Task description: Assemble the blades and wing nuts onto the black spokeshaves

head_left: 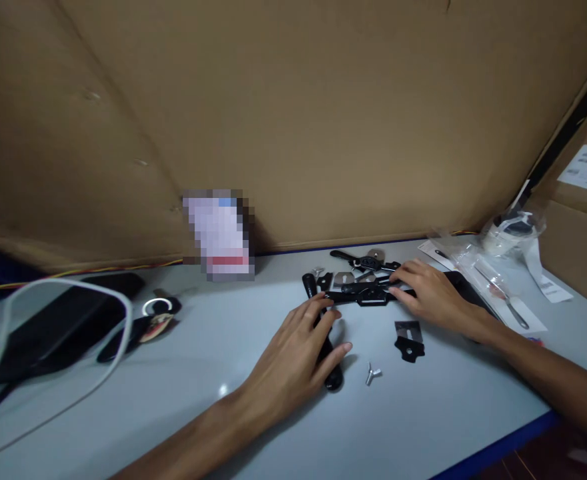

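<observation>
My left hand [300, 333] lies with its fingers spread over a black-handled tool [332, 380], whose middle is hidden under it. The fingertips reach the left end of a black metal spokeshave [372, 297]. My right hand [430, 293] is curled around the right end of that spokeshave, thumb and fingers close together. Just behind are another black spokeshave [368, 263] and a grey slotted blade [344, 279]. Nearer me lie a blade with a black cap plate [409, 341] and a silver wing screw [372, 375].
A blurred upright phone-like object [218, 233] leans on the cardboard wall [323, 120]. At left are a white cable [123, 333], a black case [58, 333] and keys [158, 307]. Packaged tools [503, 293] and a tape roll [508, 233] lie at right.
</observation>
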{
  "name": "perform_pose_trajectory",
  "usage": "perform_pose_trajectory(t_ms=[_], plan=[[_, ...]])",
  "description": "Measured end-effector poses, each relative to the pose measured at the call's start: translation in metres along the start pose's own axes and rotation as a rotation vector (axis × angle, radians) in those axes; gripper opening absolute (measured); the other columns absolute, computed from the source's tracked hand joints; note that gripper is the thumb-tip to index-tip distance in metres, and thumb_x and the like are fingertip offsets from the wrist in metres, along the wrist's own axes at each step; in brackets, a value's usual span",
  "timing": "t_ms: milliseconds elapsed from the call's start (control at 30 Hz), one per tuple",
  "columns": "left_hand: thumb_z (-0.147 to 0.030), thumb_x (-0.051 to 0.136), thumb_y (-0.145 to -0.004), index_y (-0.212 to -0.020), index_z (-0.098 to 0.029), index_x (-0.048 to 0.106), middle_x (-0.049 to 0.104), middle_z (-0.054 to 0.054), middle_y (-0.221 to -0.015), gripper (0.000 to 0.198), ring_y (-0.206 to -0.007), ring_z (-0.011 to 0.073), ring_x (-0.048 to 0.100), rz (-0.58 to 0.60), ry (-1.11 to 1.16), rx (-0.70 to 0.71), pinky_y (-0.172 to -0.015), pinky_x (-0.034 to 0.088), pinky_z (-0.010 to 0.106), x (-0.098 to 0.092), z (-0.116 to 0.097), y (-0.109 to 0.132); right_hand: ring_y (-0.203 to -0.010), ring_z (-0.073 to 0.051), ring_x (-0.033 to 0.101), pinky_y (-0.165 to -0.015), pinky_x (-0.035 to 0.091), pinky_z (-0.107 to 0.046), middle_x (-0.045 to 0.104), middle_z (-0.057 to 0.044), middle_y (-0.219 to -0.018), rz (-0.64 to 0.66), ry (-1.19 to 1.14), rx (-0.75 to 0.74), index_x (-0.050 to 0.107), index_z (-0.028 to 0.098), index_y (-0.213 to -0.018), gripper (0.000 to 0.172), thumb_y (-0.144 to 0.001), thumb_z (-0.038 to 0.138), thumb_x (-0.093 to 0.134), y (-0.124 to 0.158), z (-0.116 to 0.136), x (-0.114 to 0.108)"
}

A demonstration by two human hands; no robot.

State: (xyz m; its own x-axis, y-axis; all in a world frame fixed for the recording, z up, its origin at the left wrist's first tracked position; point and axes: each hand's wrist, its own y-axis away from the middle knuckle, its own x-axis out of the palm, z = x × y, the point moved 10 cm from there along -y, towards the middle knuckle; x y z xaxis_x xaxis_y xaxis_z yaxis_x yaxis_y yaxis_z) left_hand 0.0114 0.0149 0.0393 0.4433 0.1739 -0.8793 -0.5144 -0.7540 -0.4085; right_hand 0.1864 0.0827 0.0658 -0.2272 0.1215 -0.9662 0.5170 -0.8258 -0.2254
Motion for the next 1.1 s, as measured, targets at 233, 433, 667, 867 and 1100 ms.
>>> perform_pose_trajectory(t_ms=[233,433,667,867,1100], plan=[[-0.034,0.048,-0.102,-0.136,-0.014,0.053,0.055,0.021,-0.144,0.039,-0.142,0.0403,0.046,0.037,-0.006,0.011,-0.111,0.047,0.062,0.007,0.002,0.0,-0.135,-0.031,0.054,-0.11,0.046,-0.047,0.059,-0.017,-0.143,-0.009,-0.101,0.061,0.049,0.018,-0.147,0.05,-0.102,0.037,0.057,-0.044,-0.022,0.039],[-0.024,0.048,-0.097,-0.151,-0.011,0.04,0.037,0.025,-0.161,0.057,-0.153,0.043,0.028,-0.067,-0.025,-0.113,-0.117,0.038,0.067,0.01,0.022,0.003,-0.131,-0.034,0.057,-0.108,0.046,-0.051,0.062,-0.022,-0.137,-0.053,-0.157,0.084,0.059,0.01,-0.135,0.043,-0.106,0.039,0.049,-0.088,0.0,0.058],[-0.022,0.044,-0.098,-0.157,-0.011,0.031,0.032,0.026,-0.164,0.061,-0.154,0.0413,0.028,-0.014,0.013,-0.196,-0.118,0.037,0.066,0.02,0.035,0.005,-0.134,-0.018,0.058,-0.112,0.046,-0.033,0.066,-0.007,-0.141,0.033,-0.223,-0.178,0.066,0.023,-0.132,0.033,-0.104,0.019,0.05,-0.069,0.039,0.05],[-0.024,0.045,-0.099,-0.152,-0.011,0.043,0.033,0.024,-0.164,0.054,-0.155,0.0409,0.026,0.035,-0.028,-0.183,-0.118,0.037,0.065,0.019,0.033,0.004,-0.142,-0.028,0.049,-0.117,0.04,-0.047,0.063,-0.013,-0.143,0.014,-0.165,-0.168,0.078,0.019,-0.113,0.037,-0.091,0.0,0.054,-0.035,0.028,0.023],[-0.009,0.038,-0.096,-0.16,-0.017,0.032,0.029,0.01,-0.169,0.065,-0.159,0.0282,0.016,0.135,0.014,0.033,-0.125,0.03,0.059,0.013,0.005,-0.002,-0.095,-0.021,0.065,-0.087,0.05,-0.035,0.074,-0.008,-0.098,-0.011,-0.184,-0.079,0.076,0.017,-0.101,0.021,-0.094,0.007,0.059,-0.017,0.027,0.008]])
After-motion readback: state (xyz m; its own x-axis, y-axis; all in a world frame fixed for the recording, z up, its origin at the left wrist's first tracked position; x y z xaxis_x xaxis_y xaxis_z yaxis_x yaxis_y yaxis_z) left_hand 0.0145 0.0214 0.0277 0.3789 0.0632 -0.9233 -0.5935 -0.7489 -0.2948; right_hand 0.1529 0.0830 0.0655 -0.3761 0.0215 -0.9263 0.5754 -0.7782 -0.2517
